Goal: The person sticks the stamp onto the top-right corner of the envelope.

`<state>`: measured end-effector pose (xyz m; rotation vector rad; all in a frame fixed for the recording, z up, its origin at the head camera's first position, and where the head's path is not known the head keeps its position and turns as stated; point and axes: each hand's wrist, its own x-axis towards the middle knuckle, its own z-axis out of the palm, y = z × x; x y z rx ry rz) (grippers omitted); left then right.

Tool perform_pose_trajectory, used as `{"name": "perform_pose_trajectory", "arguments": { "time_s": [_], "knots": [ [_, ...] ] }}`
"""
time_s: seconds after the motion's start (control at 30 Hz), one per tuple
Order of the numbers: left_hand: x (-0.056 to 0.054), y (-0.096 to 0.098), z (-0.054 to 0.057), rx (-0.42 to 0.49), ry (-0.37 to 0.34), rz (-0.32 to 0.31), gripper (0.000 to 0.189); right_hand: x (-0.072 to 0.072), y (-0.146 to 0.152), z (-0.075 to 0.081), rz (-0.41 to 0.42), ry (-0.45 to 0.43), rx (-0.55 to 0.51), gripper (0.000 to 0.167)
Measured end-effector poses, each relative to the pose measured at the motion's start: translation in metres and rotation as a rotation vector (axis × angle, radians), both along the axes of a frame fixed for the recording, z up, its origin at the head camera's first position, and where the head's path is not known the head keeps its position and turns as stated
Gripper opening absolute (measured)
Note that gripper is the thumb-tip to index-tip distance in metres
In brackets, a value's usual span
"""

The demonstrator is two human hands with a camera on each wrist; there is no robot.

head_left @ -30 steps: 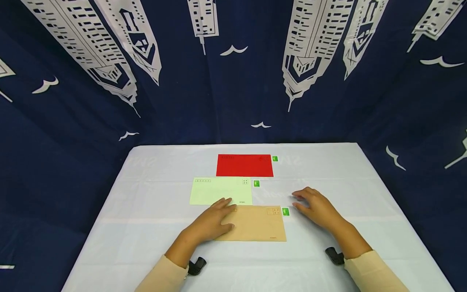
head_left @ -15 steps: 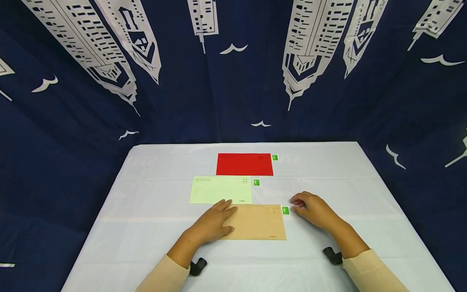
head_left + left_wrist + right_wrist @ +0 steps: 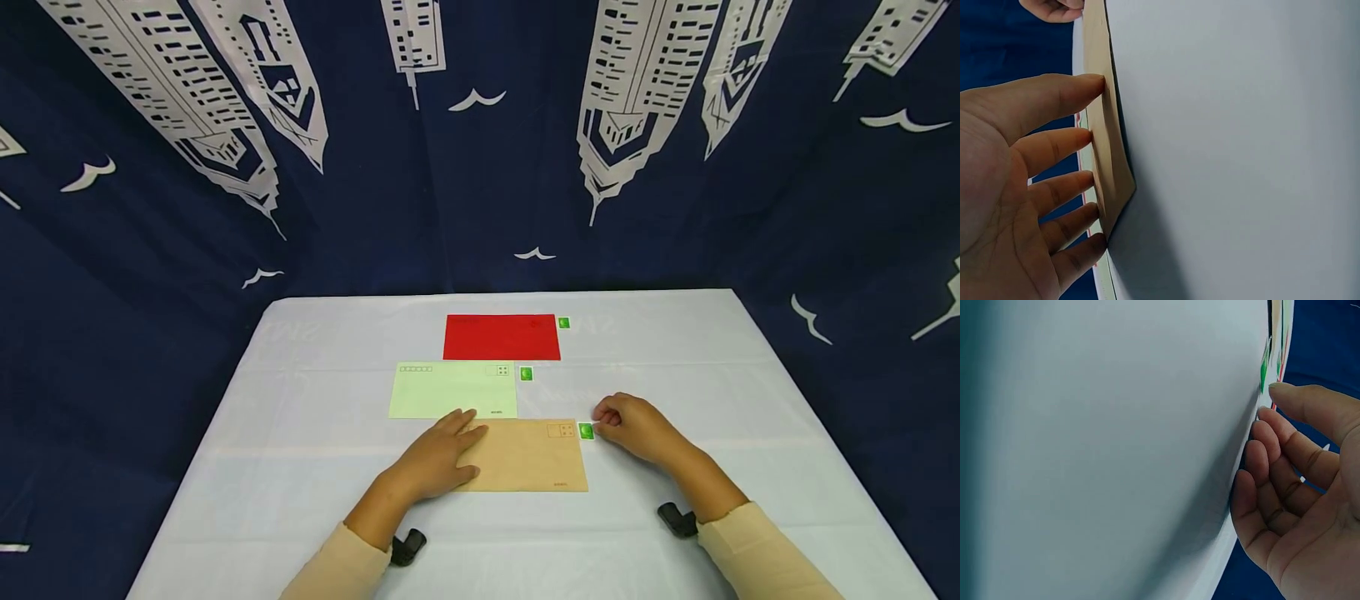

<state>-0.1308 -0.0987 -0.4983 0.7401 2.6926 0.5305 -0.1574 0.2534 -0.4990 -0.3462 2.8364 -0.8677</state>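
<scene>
The left hand point(image 3: 437, 458) lies spread on the left part of the tan envelope point(image 3: 528, 460), the right hand point(image 3: 633, 427), fingers curled, whether pinching I cannot tell, is at the green stamp point(image 3: 587, 431) beside the envelope's far right corner, and a leftward nudge could slide it underneath.

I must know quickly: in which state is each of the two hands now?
Left hand: open, resting spread on the tan envelope.
Right hand: curled closed, holding nothing visible, near the green stamp beside that envelope.
</scene>
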Motion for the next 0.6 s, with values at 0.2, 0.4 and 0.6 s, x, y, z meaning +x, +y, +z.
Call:
{"name": "perform_pose_trajectory", "arguments": {
  "time_s": [0.2,0.4,0.6],
  "knots": [
    [0.0000,-0.0003,0.0002,0.004,0.002,-0.009,0.061,-0.0008,-0.0008,-0.0027,-0.017,0.002,0.003,0.007],
    [0.0009,-0.0006,0.0016,0.016,-0.006,-0.005,0.061,-0.0016,-0.0026,-0.0049,-0.018,0.003,0.018,0.010],
    [0.0006,-0.0014,0.0014,0.009,-0.002,-0.007,0.061,-0.0016,-0.0044,-0.0064,-0.027,0.001,0.022,0.011]
  ]
}}
